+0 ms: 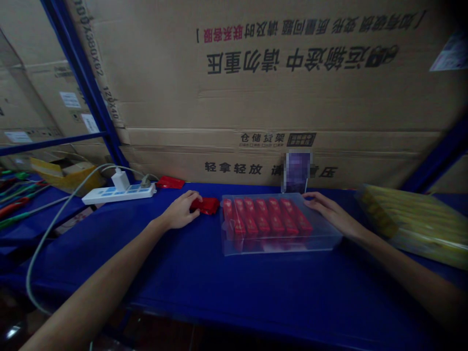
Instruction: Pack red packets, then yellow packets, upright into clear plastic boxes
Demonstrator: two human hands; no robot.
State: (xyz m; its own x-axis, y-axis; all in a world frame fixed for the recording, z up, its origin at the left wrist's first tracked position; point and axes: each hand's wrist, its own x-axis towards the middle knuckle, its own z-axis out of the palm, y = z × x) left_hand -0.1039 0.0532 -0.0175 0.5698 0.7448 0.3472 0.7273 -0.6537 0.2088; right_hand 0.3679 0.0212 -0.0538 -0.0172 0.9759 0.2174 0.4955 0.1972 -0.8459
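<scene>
Power strip (119,194) (white) lies beyond the left hand (181,210).

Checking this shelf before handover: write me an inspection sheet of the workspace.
Surface: blue shelf under everything.
Job's things: clear plastic box holding rows of red packets; loose red packet beside it.
Hands: left hand over the loose red packet; right hand flat on the box's edge.
Clutter: yellow bundle, second red packet, blurred card.
Cables: white power strip, plugged-in charger, grey cable.
Surroundings: cardboard cartons, blue uprights.
</scene>
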